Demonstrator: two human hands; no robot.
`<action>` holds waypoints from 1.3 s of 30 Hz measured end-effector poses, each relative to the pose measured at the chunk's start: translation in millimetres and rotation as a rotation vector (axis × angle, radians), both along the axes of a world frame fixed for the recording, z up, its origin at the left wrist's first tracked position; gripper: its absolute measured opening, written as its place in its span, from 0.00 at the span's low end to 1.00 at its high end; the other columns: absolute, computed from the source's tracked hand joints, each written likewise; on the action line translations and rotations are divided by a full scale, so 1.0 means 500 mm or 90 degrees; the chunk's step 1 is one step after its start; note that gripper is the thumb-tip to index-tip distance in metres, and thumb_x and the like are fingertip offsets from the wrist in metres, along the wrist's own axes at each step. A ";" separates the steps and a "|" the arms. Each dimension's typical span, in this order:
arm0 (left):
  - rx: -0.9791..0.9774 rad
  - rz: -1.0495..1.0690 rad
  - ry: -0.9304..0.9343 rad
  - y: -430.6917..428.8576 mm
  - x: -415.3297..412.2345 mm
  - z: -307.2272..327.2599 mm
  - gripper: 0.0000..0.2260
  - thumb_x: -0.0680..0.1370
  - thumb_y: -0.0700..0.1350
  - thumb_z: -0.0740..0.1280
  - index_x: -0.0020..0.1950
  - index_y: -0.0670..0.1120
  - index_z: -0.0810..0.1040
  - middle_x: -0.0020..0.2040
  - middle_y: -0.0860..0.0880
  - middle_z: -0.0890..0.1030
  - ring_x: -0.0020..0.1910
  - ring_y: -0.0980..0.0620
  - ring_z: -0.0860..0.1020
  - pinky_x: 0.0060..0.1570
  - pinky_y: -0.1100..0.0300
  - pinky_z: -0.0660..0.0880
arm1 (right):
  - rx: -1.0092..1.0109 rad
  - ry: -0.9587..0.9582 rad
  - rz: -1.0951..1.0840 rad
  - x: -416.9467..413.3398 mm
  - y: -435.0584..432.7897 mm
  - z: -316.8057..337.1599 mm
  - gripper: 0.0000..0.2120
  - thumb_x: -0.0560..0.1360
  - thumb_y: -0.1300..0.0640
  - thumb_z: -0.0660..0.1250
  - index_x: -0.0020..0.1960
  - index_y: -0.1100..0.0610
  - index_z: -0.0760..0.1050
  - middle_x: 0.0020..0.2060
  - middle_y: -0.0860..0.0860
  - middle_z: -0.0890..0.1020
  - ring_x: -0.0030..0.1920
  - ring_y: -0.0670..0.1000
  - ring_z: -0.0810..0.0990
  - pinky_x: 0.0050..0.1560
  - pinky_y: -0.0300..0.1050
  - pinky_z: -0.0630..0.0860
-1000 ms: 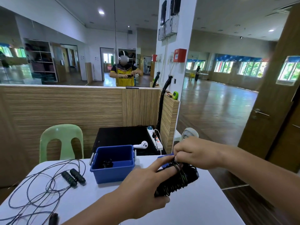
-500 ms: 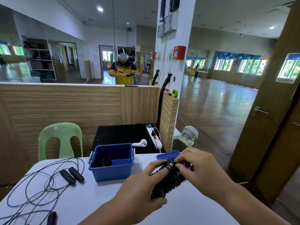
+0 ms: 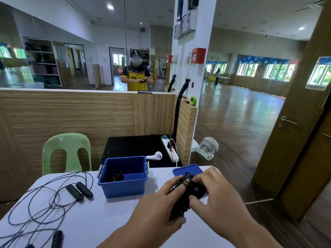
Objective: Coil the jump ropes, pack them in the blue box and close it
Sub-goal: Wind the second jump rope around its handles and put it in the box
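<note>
I see both hands raised just above the white tabletop (image 3: 111, 212), near its right edge, working one coiled jump rope (image 3: 184, 197) between them. The left hand (image 3: 157, 208) comes in from below with the palm cupped under the bundle, its grip closed around the handles, thumb at the lower end and index finger laid along the top. The right hand (image 3: 215, 199) reaches in from the right, fingers curled, pinching the cord wraps at the upper end of the same bundle. Most of that rope is covered by the two hands, so I cannot tell how the cord end is secured. The blue box (image 3: 123, 185) stands open to the left of the hands, with a dark coil (image 3: 117, 176) partly visible inside. The blue lid (image 3: 186, 170) lies behind the hands, partly hidden by them. Loose ropes (image 3: 46, 203) sprawl on the tabletop at left, two black handles (image 3: 79, 191) side by side; more handles are cut off at the bottom edge.
</note>
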State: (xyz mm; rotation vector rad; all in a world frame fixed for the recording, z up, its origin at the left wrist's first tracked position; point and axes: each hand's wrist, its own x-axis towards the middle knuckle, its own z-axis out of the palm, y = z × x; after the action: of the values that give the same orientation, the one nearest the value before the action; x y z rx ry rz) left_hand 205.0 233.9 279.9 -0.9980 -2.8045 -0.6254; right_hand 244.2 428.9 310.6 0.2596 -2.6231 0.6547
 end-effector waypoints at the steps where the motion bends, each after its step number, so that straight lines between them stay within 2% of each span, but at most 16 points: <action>1: -0.002 0.007 0.004 0.002 0.000 0.000 0.37 0.75 0.59 0.68 0.77 0.71 0.50 0.78 0.75 0.43 0.56 0.52 0.81 0.54 0.57 0.80 | 0.004 0.007 -0.006 0.000 -0.003 -0.002 0.08 0.70 0.43 0.67 0.49 0.41 0.74 0.47 0.36 0.72 0.50 0.40 0.76 0.42 0.32 0.73; 8: -0.039 0.054 0.017 0.014 0.002 -0.003 0.36 0.76 0.57 0.67 0.78 0.69 0.49 0.79 0.71 0.41 0.56 0.51 0.81 0.51 0.60 0.77 | 0.019 0.028 -0.059 -0.011 -0.030 -0.012 0.06 0.78 0.47 0.67 0.52 0.48 0.78 0.46 0.42 0.74 0.45 0.45 0.76 0.43 0.37 0.75; 12: -0.025 0.067 0.016 0.015 0.000 -0.004 0.37 0.76 0.58 0.68 0.76 0.70 0.48 0.80 0.70 0.41 0.58 0.51 0.81 0.55 0.57 0.79 | 0.037 0.049 -0.081 -0.019 -0.045 -0.016 0.03 0.77 0.51 0.67 0.45 0.49 0.76 0.41 0.44 0.74 0.39 0.46 0.73 0.33 0.31 0.65; 14: -0.019 0.072 0.015 0.014 -0.001 -0.002 0.37 0.76 0.57 0.69 0.76 0.70 0.48 0.80 0.70 0.42 0.58 0.52 0.81 0.56 0.57 0.79 | 0.034 0.053 -0.086 -0.024 -0.048 -0.020 0.04 0.77 0.53 0.66 0.44 0.49 0.74 0.40 0.44 0.73 0.38 0.46 0.71 0.31 0.30 0.62; 20: 0.024 0.063 0.013 0.001 -0.008 -0.005 0.34 0.74 0.55 0.71 0.72 0.70 0.54 0.78 0.73 0.48 0.56 0.53 0.81 0.55 0.55 0.79 | -0.069 -0.016 -0.079 -0.027 -0.057 -0.015 0.06 0.81 0.52 0.63 0.45 0.48 0.72 0.45 0.44 0.74 0.45 0.44 0.74 0.40 0.35 0.71; 25: 0.044 0.042 0.015 -0.006 -0.009 -0.014 0.33 0.73 0.55 0.72 0.70 0.70 0.56 0.77 0.74 0.52 0.56 0.53 0.81 0.55 0.53 0.80 | -0.089 -0.082 -0.075 -0.040 -0.052 -0.004 0.07 0.78 0.52 0.65 0.41 0.47 0.73 0.44 0.43 0.74 0.46 0.45 0.73 0.42 0.38 0.69; 29: 0.074 0.049 0.031 -0.003 -0.009 -0.015 0.33 0.73 0.55 0.72 0.70 0.70 0.57 0.77 0.73 0.55 0.56 0.54 0.81 0.55 0.53 0.79 | -0.167 -0.099 -0.071 -0.047 -0.048 -0.004 0.10 0.77 0.54 0.67 0.38 0.46 0.75 0.43 0.43 0.75 0.48 0.46 0.74 0.43 0.37 0.69; 33: 0.081 0.048 0.022 -0.002 -0.010 -0.021 0.33 0.72 0.56 0.74 0.68 0.70 0.57 0.77 0.72 0.56 0.59 0.54 0.81 0.57 0.53 0.79 | -0.252 -0.150 -0.056 -0.046 -0.046 -0.011 0.08 0.77 0.54 0.68 0.39 0.47 0.79 0.44 0.46 0.76 0.51 0.51 0.76 0.50 0.48 0.77; 36: 0.079 0.051 0.026 0.000 -0.011 -0.020 0.33 0.72 0.56 0.75 0.68 0.68 0.58 0.77 0.71 0.59 0.59 0.54 0.81 0.57 0.54 0.79 | -0.253 -0.159 -0.073 -0.044 -0.053 -0.020 0.08 0.77 0.55 0.68 0.40 0.47 0.79 0.48 0.46 0.75 0.55 0.50 0.71 0.50 0.41 0.72; 39: 0.090 0.057 0.016 0.005 -0.011 -0.015 0.33 0.71 0.57 0.77 0.66 0.69 0.58 0.74 0.68 0.68 0.60 0.54 0.81 0.58 0.54 0.79 | -0.283 -0.124 -0.090 -0.039 -0.064 -0.023 0.06 0.73 0.55 0.71 0.37 0.50 0.79 0.53 0.39 0.71 0.59 0.49 0.69 0.52 0.40 0.72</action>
State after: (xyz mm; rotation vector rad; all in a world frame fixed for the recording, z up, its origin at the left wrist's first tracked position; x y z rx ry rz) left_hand 199.6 236.4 272.2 -0.8445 -2.7210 -0.7818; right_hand 224.8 397.1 299.0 -0.1292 -2.5541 1.2343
